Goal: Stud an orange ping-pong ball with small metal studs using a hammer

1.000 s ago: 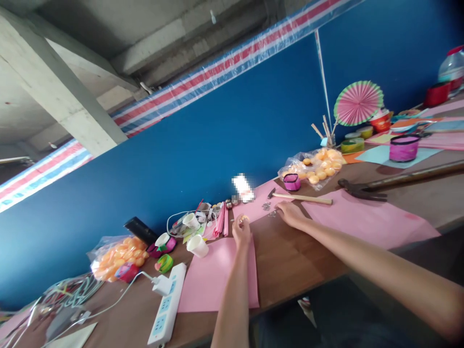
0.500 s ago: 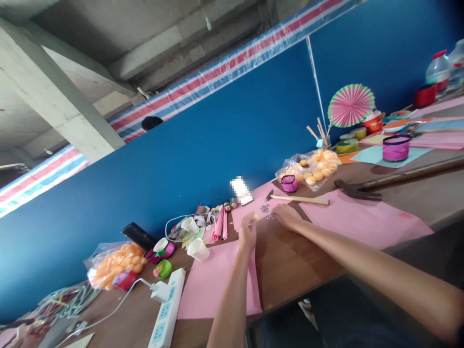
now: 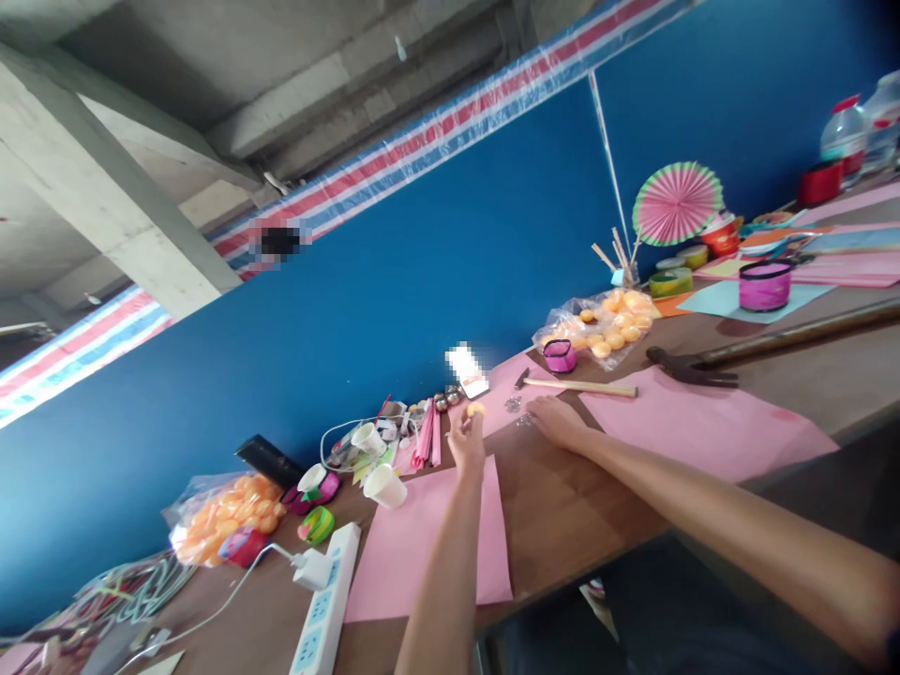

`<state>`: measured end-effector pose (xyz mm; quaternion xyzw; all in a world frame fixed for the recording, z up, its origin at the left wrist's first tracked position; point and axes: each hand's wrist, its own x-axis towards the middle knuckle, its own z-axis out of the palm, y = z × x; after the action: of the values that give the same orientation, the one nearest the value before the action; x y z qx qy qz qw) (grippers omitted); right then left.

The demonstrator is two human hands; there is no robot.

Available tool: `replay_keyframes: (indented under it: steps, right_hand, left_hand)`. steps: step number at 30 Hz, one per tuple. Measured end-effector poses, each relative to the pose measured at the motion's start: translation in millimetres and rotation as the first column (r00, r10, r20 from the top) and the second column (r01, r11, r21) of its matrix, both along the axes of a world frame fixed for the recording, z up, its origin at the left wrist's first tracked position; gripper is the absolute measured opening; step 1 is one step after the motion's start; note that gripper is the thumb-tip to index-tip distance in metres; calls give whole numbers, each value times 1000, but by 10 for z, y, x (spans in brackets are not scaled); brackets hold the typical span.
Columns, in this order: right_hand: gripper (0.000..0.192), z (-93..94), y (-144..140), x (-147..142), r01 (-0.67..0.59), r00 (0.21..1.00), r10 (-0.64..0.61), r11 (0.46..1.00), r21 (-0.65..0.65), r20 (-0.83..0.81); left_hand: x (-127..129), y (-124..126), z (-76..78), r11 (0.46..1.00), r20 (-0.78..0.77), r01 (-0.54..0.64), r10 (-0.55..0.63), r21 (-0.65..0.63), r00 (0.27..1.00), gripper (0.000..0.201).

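Between the fingertips of my left hand (image 3: 467, 442) is a small yellow-orange ball (image 3: 476, 410), which looks like a ping-pong ball, held just above the table. My right hand (image 3: 559, 422) lies low on the brown table, fingers stretched toward a small pile of shiny metal bits (image 3: 524, 420) at their tips. A second little heap of metal pieces (image 3: 513, 404) lies just beyond, on pink paper (image 3: 502, 382). Behind my right hand rests a small hammer (image 3: 580, 385) with a wooden handle. The bits are too small to name.
A bag of orange balls (image 3: 619, 328) sits at the back right, another bag (image 3: 232, 511) at the left. A large claw hammer (image 3: 703, 364) lies right. White cups (image 3: 384, 486) and a power strip (image 3: 327, 600) stand left. Blue partition (image 3: 394, 300) behind.
My left hand has moved left and slightly up, away from my right hand, with the ball now clearly showing at its fingertips. My right hand has stayed in place.
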<state>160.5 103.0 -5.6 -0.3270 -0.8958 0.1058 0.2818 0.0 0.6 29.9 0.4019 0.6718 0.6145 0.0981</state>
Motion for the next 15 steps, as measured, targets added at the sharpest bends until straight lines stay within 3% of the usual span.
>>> replay_keyframes:
  steps: [7,15]
  right_hand:
    - [30,13,20,10,40,995,-46,997,-67,-92]
    - [30,154,26,3,54,987,-69,993,-104,-144]
  left_hand:
    - [94,-62,-120,996,25,63,-61,-63,998,39]
    - [249,-20,-312,986,-74,124,-132,-108,988,35]
